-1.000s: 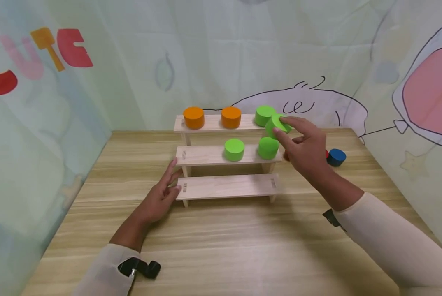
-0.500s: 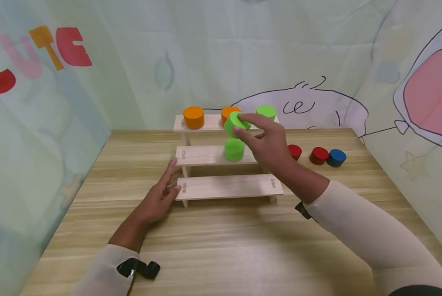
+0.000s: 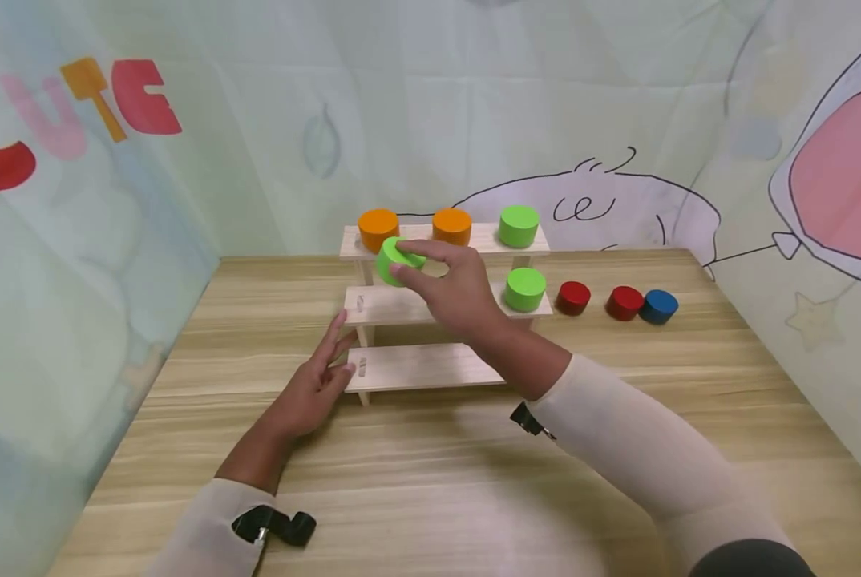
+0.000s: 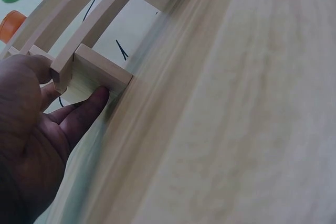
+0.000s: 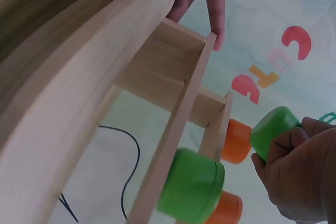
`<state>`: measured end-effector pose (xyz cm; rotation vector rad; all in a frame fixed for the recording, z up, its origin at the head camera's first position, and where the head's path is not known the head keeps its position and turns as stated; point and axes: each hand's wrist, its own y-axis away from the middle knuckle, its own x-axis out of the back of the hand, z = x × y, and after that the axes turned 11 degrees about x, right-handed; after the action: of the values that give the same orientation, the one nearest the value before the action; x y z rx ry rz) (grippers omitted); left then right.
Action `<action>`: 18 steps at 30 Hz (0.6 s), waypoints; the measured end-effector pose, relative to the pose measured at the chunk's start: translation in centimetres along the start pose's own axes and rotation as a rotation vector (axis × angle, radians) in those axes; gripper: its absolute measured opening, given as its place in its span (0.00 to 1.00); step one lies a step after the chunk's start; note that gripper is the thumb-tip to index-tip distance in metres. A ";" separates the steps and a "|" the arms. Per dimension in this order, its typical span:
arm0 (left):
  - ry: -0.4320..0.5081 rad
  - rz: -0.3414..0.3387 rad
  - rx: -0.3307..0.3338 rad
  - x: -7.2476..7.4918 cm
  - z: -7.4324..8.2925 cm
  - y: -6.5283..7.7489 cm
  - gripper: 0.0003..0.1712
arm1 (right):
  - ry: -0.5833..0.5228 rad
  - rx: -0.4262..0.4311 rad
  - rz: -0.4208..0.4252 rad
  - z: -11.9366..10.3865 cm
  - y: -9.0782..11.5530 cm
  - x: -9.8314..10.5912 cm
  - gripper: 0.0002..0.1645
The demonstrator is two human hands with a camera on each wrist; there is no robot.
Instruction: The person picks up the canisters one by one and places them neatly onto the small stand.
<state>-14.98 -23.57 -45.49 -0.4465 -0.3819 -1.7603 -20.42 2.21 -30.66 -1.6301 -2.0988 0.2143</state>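
My right hand [image 3: 459, 292] pinches a green round block [image 3: 394, 263] between thumb and fingers. It holds the block tilted, over the left part of the middle shelf [image 3: 390, 306] of a three-step wooden rack. At the rack's left end, my left hand [image 3: 311, 394] rests with extended fingers against the shelf ends; in the left wrist view a fingertip [image 4: 100, 95] touches the end support. Two orange blocks [image 3: 378, 229] and a green block [image 3: 519, 227] stand on the top shelf. Another green block [image 3: 525, 289] sits at the middle shelf's right end. My right hand covers the shelf's centre.
On the table right of the rack lie two red blocks [image 3: 573, 298] and a blue block [image 3: 658, 307]. The bottom shelf [image 3: 423, 367] spans the front of the rack. Printed cloth walls [image 3: 430, 120] stand close behind the wooden table [image 3: 402, 481] and along its sides.
My right hand has carried the green block leftward across the rack, from the right end to the left part. The red blocks have come into view. My left hand has stayed in place.
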 end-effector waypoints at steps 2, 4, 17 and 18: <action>-0.009 0.003 0.007 0.0 -0.1 0.0 0.48 | 0.001 -0.044 0.008 0.3 -0.1 -0.8 0.22; -0.018 0.007 0.017 0.1 -0.1 0.0 0.48 | 0.003 -0.081 0.013 0.4 -0.1 -1.7 0.22; 0.004 -0.006 0.032 0.0 0.2 0.0 0.49 | 0.222 0.034 -0.070 2.1 0.1 -4.3 0.26; 0.009 -0.007 0.029 0.0 0.2 0.0 0.49 | 0.241 0.036 -0.075 2.1 0.1 -4.4 0.26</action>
<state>-14.97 -23.44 -45.37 -0.4175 -0.4024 -1.7605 -20.48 -1.60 -33.77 -1.4736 -1.9570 0.0289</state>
